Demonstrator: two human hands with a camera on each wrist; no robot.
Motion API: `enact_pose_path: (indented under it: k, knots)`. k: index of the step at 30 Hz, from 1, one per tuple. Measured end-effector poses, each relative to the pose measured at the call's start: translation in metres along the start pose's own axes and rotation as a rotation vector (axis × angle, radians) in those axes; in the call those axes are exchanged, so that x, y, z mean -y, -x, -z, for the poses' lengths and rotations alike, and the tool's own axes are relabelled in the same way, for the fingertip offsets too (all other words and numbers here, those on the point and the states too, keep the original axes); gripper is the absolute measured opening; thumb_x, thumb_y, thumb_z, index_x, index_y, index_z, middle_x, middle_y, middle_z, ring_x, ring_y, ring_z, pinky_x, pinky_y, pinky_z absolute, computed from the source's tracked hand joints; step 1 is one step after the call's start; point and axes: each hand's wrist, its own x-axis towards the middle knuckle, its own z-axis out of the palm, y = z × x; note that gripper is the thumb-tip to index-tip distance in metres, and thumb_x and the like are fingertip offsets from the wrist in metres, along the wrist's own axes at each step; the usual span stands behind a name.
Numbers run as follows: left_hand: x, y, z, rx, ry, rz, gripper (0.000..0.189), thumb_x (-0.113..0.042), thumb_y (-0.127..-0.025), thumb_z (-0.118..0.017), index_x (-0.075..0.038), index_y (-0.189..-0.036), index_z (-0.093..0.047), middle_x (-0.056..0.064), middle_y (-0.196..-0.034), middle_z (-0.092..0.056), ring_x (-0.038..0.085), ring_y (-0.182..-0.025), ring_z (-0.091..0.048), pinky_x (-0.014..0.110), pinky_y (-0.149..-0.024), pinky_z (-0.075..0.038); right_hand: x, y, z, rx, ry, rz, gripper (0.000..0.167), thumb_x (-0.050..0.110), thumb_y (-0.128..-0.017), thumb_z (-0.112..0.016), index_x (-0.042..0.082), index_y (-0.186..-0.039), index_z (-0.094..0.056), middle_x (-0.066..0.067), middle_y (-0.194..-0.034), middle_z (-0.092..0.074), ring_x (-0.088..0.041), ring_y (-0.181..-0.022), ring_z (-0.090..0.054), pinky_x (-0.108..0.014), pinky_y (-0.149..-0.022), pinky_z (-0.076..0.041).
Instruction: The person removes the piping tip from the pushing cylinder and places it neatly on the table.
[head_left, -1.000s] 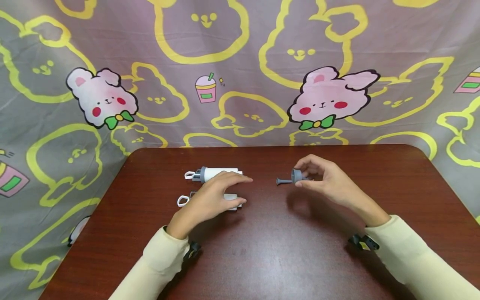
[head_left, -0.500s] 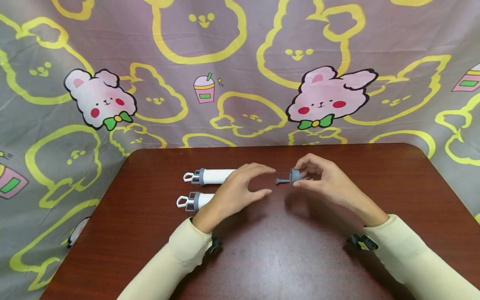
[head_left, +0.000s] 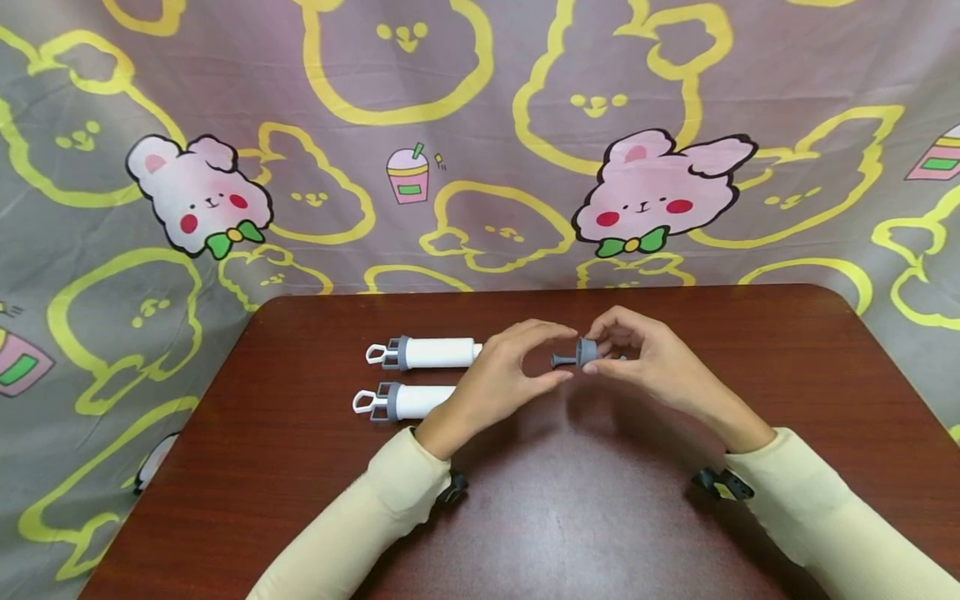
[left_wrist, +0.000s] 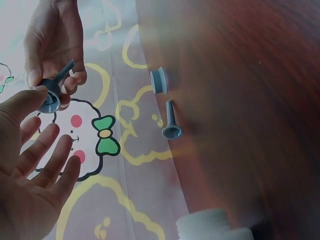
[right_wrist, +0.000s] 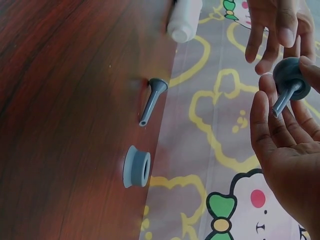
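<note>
My right hand (head_left: 647, 360) pinches a round grey cap with a narrow spout (head_left: 587, 352) above the table; its hollow side faces left in the head view, and the spout (right_wrist: 284, 102) shows in the right wrist view. Beside the cap, my left hand (head_left: 498, 379) has its thumb and fingers apart. Its thumb (left_wrist: 30, 102) overlaps the cap's rim in the left wrist view; whether it touches, I cannot tell. A loose grey flared nozzle (right_wrist: 154, 100) lies on the table behind the hands, near a grey flanged ring (right_wrist: 136, 167).
Two white tubes with grey collars and white loop handles lie on the table's left, the far tube (head_left: 438, 352) and the near tube (head_left: 420, 402), the latter partly behind my left hand. A patterned cloth (head_left: 487, 150) hangs behind the brown table (head_left: 540, 517).
My left hand has moved right, from over the white tubes to the grey cap, uncovering more of the tubes. My right hand stays nearly still with the cap.
</note>
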Motion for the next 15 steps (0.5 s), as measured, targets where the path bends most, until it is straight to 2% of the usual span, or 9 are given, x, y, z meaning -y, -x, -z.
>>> enact_pose_path:
  k: [15]
  knots:
    - [-0.0012,-0.0038,-0.0032,-0.001,0.051,-0.005,0.041,-0.013,-0.09,-0.084,-0.009,-0.129,-0.071,0.003,-0.125,-0.073,0.02,-0.116,-0.069,0.025,-0.102,-0.053,0.0012,-0.0019,-0.0014,0.013,-0.047,-0.001,0.028,0.006,-0.09,-0.081,0.005,-0.112,-0.063,-0.007,-0.094,-0.072,-0.013,-0.086,-0.07,-0.023,-0.074,-0.056]
